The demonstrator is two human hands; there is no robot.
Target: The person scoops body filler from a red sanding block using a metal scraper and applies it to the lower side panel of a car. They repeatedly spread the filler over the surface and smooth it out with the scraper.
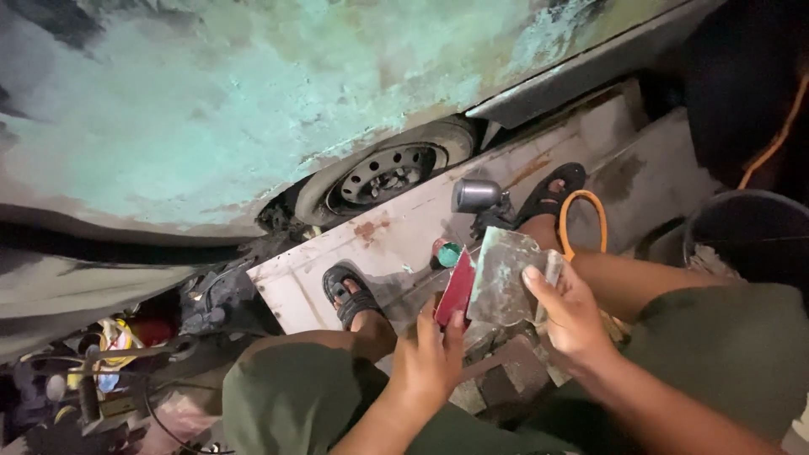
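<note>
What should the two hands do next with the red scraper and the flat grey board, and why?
Probably wipe the red scraper in the left hand across the grey board held by the right hand. The two edges already meet, the board carries greenish smears, and the car panel above shows the same patchy green.

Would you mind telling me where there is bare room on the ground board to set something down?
The pale board is bare between the wheel and the sandalled left foot, and beyond the right foot toward the car sill. It is crowded around the small green-lidded pot, the metal spray gun and orange hose, near both hands.
</note>
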